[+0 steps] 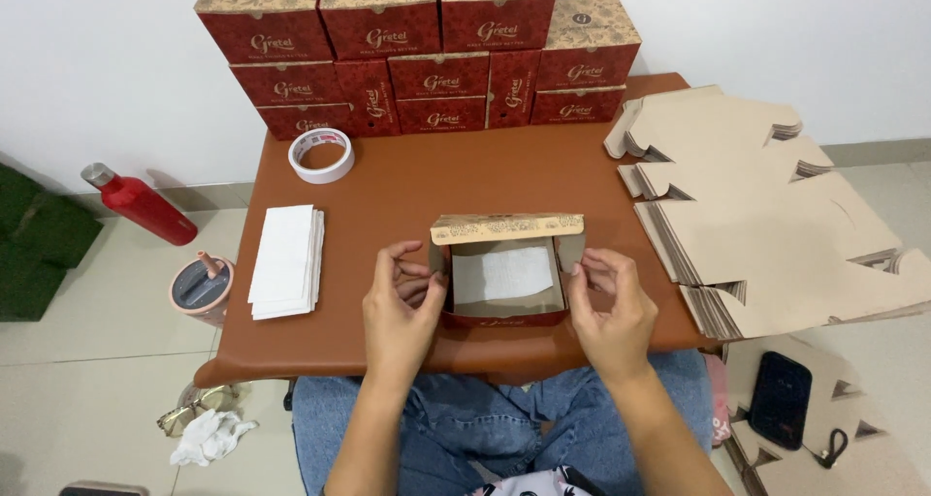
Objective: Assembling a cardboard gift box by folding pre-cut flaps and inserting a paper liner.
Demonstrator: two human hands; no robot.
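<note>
An open red-and-tan cardboard box stands near the front edge of the brown table, its patterned lid flap standing up at the back. A white paper sheet lies inside it. My left hand pinches the box's left side flap. My right hand pinches the right side flap. Both hands touch the box at its sides.
Finished red boxes are stacked along the back wall. A tape roll and a stack of white sheets lie at left. Flat box blanks pile at right. A red bottle, a cup and a phone sit on the floor.
</note>
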